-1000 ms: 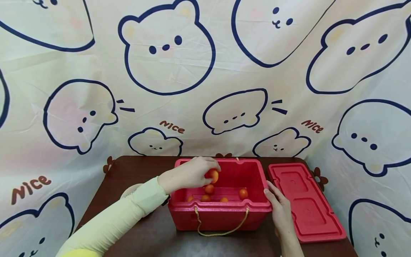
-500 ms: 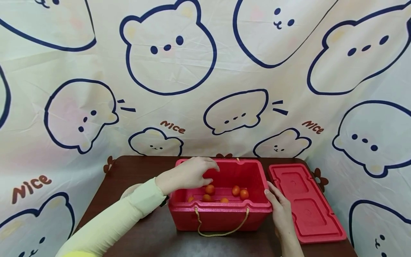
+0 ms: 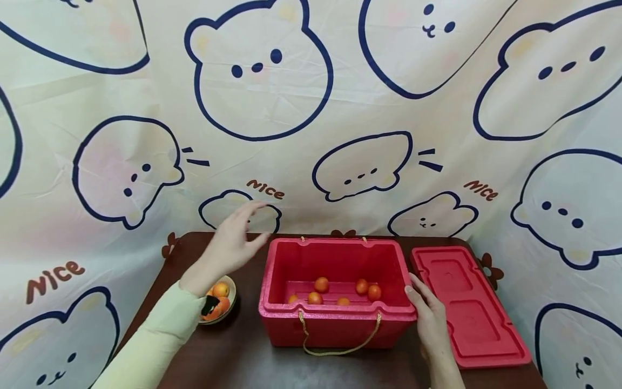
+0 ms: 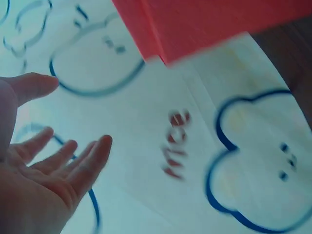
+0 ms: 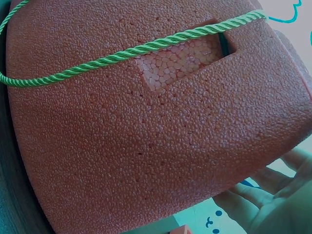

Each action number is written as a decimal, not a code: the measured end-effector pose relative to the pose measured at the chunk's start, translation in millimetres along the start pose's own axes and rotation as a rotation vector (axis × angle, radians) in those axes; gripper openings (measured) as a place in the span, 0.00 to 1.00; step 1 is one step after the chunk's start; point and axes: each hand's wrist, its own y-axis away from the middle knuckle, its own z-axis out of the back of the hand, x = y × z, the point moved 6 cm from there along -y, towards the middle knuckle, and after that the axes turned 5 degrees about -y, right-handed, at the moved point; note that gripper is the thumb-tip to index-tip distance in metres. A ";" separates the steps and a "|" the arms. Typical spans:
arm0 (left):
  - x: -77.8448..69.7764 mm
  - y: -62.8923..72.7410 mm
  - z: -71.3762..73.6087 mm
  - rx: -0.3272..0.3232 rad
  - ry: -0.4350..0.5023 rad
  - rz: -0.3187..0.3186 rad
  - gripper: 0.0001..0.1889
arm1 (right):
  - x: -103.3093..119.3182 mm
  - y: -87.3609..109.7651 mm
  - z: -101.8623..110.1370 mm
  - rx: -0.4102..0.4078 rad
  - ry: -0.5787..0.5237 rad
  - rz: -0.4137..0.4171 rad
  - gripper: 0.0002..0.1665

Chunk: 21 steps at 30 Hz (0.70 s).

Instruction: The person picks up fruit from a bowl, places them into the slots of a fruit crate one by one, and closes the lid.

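Note:
My left hand (image 3: 227, 246) is raised left of the red foam box (image 3: 335, 332), fingers loosely spread and holding nothing. In the left wrist view the same hand (image 4: 53, 170) shows an empty palm, apart from the box (image 4: 219, 24). My right hand (image 3: 431, 319) rests against the box's right end, the thumb at the rim corner and the fingers along the outside. Several small round orange fruits (image 3: 322, 284) lie on the box floor. Below my left wrist, a bowl (image 3: 235, 296) holds more orange fruits (image 3: 221, 290), partly hidden by the sleeve and a black wrist piece.
A red lid (image 3: 478, 313) lies flat to the right of the box on the dark brown table (image 3: 233, 367). A gold rope handle (image 3: 340, 353) hangs down the box's front. Behind the table hangs a pale cloth (image 3: 340, 108) with bear drawings.
My left hand has let go of one fruit, which now lies among those at the box's right side. That hand has then moved left out of the box, uncovering the bowl.

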 end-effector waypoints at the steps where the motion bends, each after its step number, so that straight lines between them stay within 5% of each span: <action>1: 11.5 4.3 2.3 -0.005 -0.004 0.045 0.33 | 0.5 -0.2 -0.1 0.002 0.002 0.000 0.34; 6: 65.2 33.1 -1.1 0.029 -0.013 0.229 0.29 | 3.4 -0.1 -2.0 0.003 0.011 0.009 0.35; 11: 103.1 63.8 -27.9 0.120 0.006 0.329 0.26 | 2.8 0.3 0.1 -0.005 0.014 0.007 0.35; 18: 127.4 99.2 -60.8 0.215 0.031 0.475 0.21 | 1.1 -0.9 -0.5 0.007 -0.010 0.015 0.34; 21: 131.1 107.5 -71.5 0.242 0.025 0.488 0.20 | 1.0 -1.3 -0.3 0.005 -0.009 0.019 0.34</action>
